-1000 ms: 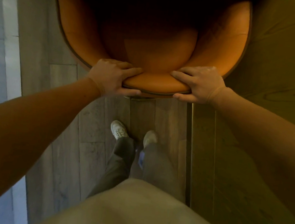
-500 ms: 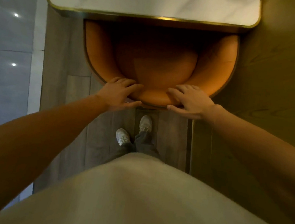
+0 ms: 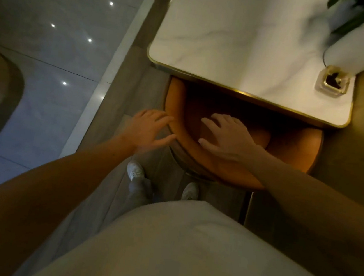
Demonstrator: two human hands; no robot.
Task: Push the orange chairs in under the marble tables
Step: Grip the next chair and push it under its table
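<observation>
Nearly home: the orange chair (image 3: 294,147) sits partly under the marble worktop (image 3: 223,39). Left hand (image 3: 147,129) and right hand (image 3: 226,138) are open, fingers spread, gripping nothing, apparently just touching it. A square, even push should keep it centred.

The marble table (image 3: 234,41) (gold-edged) carries a white paper roll (image 3: 352,48), a small square glass dish (image 3: 332,81), perhaps an ashtray, and green leaves (image 3: 348,11) at its far corner. The orange chair (image 3: 301,148) stands on the wooden floor (image 3: 115,116).
</observation>
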